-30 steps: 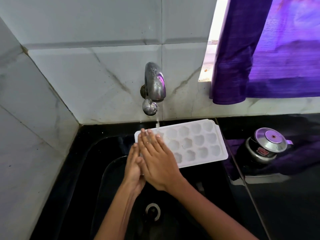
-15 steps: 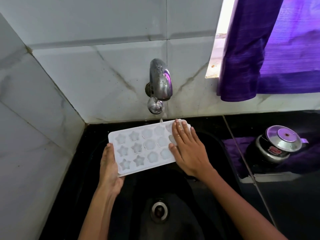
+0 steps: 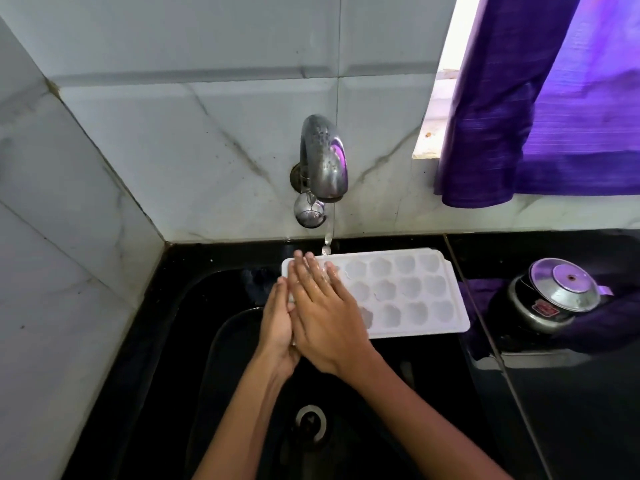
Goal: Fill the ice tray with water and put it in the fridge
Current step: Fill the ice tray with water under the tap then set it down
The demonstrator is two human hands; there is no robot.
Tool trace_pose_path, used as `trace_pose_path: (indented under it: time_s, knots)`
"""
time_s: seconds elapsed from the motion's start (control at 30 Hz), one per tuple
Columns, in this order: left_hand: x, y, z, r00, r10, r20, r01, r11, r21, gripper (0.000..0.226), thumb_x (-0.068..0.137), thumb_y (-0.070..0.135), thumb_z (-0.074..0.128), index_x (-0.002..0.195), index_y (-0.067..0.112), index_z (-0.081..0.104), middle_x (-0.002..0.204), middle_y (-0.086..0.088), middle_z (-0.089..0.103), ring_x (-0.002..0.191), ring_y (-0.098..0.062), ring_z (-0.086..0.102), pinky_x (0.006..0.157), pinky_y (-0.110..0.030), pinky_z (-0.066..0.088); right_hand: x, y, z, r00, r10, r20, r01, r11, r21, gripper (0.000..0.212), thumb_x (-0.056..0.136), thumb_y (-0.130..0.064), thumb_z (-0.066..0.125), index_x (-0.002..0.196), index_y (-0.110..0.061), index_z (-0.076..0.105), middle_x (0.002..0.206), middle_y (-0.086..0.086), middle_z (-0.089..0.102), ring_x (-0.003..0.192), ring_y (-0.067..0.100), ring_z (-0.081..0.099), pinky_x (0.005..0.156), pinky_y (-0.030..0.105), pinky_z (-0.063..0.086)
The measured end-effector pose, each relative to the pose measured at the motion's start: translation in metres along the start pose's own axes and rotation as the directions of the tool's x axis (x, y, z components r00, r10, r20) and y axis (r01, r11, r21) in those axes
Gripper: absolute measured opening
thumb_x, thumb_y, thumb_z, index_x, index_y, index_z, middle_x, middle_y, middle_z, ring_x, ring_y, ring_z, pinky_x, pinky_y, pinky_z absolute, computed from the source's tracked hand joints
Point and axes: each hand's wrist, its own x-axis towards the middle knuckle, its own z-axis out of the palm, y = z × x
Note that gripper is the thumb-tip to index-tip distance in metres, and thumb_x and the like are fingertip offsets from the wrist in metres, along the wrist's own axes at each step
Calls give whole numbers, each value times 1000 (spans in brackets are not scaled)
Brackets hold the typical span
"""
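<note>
A white ice tray [image 3: 408, 296] with flower-shaped cells lies level over the back of the black sink [image 3: 194, 341]. Its right end reaches the counter edge. The steel tap [image 3: 323, 168] on the wall runs a thin stream of water [image 3: 327, 242] onto the tray's far left corner. My right hand [image 3: 325, 317] lies flat on the tray's left cells, fingers straight and wet, with the tips under the stream. My left hand [image 3: 277, 323] lies along the tray's left edge with straight fingers, its thumb hidden behind my right hand.
A steel pressure cooker [image 3: 550, 299] sits on the black counter [image 3: 588, 410] just right of the tray. A purple curtain [image 3: 536, 116] hangs over the window at upper right. The sink drain [image 3: 310, 422] lies below my wrists. Marble walls close the back and left.
The tray has slid right, so the stream now falls on its left end. My right hand has moved from the tray's right end to its left end, beside my left hand.
</note>
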Motion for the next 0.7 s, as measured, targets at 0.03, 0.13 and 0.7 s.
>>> trace_pose_path:
  time_s: [0.03, 0.13, 0.7]
  knots:
    - [0, 0, -1, 1000, -16, 24, 17, 999, -32, 42, 100, 40, 33, 121, 17, 62, 113, -3, 71, 103, -12, 67, 76, -22, 54, 1, -1, -1, 1000, -28, 10, 29, 999, -18, 58, 89, -27, 29, 140, -5, 43, 151, 11, 36, 142, 24, 28, 113, 41, 16]
    - [2, 1, -6, 998, -63, 12, 64, 991, -114, 46, 98, 45, 37, 120, 14, 62, 113, -6, 70, 102, -15, 67, 75, -25, 57, -5, 8, -5, 981, -184, 67, 187, 981, -44, 57, 90, -28, 29, 143, -8, 39, 152, 8, 34, 143, 22, 26, 117, 39, 14]
    - [-12, 27, -26, 977, 185, -110, -172, 978, 118, 47, 101, 44, 32, 126, 12, 55, 116, -10, 68, 103, -28, 66, 81, -46, 57, -44, 103, -34, 822, 558, 114, -496, 603, 624, 61, 102, -40, 25, 152, -10, 8, 157, 7, 21, 139, 27, 32, 108, 29, 27]
